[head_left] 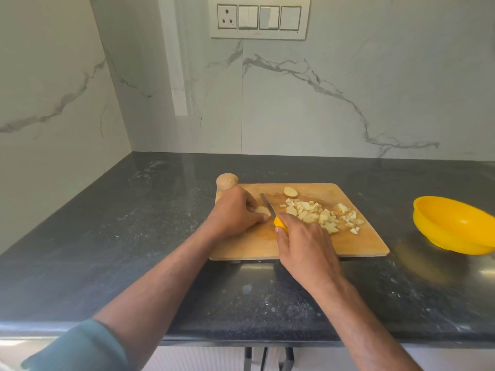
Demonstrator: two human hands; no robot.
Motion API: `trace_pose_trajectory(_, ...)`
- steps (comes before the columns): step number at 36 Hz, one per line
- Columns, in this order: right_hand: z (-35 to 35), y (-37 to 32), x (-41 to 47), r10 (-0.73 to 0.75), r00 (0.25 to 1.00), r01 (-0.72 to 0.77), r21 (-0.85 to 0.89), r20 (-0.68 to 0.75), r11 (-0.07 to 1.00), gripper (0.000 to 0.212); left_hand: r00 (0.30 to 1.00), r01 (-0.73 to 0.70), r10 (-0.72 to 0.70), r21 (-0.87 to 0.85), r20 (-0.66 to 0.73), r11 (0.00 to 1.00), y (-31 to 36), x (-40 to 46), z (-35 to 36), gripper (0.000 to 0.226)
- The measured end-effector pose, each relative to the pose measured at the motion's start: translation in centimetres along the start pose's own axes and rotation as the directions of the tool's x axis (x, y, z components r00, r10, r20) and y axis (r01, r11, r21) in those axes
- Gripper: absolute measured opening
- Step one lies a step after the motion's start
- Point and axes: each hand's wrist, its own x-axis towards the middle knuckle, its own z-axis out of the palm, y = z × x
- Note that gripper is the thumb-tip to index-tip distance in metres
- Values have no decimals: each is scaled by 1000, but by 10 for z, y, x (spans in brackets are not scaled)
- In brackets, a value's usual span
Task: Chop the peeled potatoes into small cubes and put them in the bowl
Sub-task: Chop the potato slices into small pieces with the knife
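A wooden cutting board point(359, 243) lies on the dark counter. My left hand point(235, 212) holds a pale potato piece point(262, 210) down on the board's left part, fingers curled over it. My right hand point(305, 245) grips a knife point(269, 207) by its yellow handle, the blade lying just right of that piece. A heap of small potato cubes point(321, 215) covers the board's middle and right. A potato slice point(290, 192) sits near the far edge. A whole potato point(227, 181) stands at the board's far left corner. The yellow bowl point(452, 223) is to the right, off the board.
The dark stone counter point(134, 236) runs into a corner with marble walls at left and behind. A switch panel point(259, 17) is on the back wall. The counter's front edge is close to my body.
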Motion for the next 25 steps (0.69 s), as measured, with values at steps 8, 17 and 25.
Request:
trace_pose_trajectory(8, 1, 2, 4, -27, 999, 28, -22, 30, 999, 36, 1000, 4, -4, -11, 8, 1000, 1, 0, 0, 38)
trace_pose_trajectory(17, -3, 4, 4, -45, 998, 45, -12, 38, 999, 33, 998, 48, -48, 17, -31, 999, 5, 0, 6, 29)
trace_pose_trajectory(25, -8, 5, -5, -42, 998, 42, -1, 49, 999, 33, 998, 48, -48, 20, -31, 999, 5, 0, 6, 30)
